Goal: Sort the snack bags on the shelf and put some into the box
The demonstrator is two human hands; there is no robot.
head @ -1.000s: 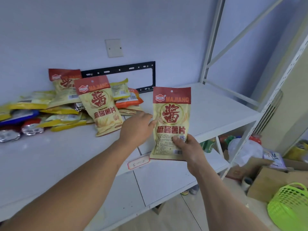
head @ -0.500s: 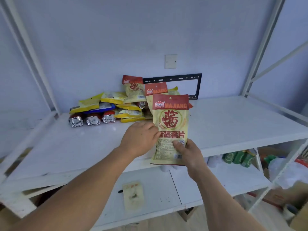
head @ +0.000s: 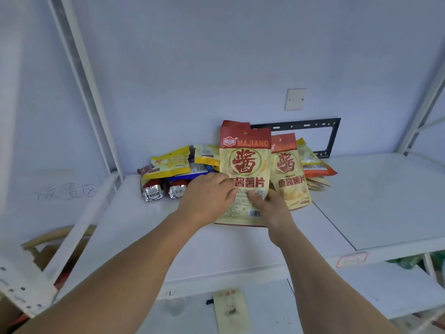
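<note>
Mid-sort, by the look of it. Right hand (head: 269, 208) pinching the lower part of a red-topped MAJIANG chip bag (head: 244, 172), thumb on the front, held upright over the white shelf (head: 385, 201). Left hand (head: 209, 196) against the bag's left edge, fingers hidden behind it, so can't tell if gripping. Matching bag (head: 289, 172) leaning just right, yellow packs (head: 171, 162) piled far left. No box visible. Next up, probably: setting it with its twin, or locating that box first.

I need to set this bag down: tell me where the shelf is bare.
Bare shelf lies right of the leaning MAJIANG bag, and in front of the foil packs. The back by the wall is crowded with the snack pile.
</note>
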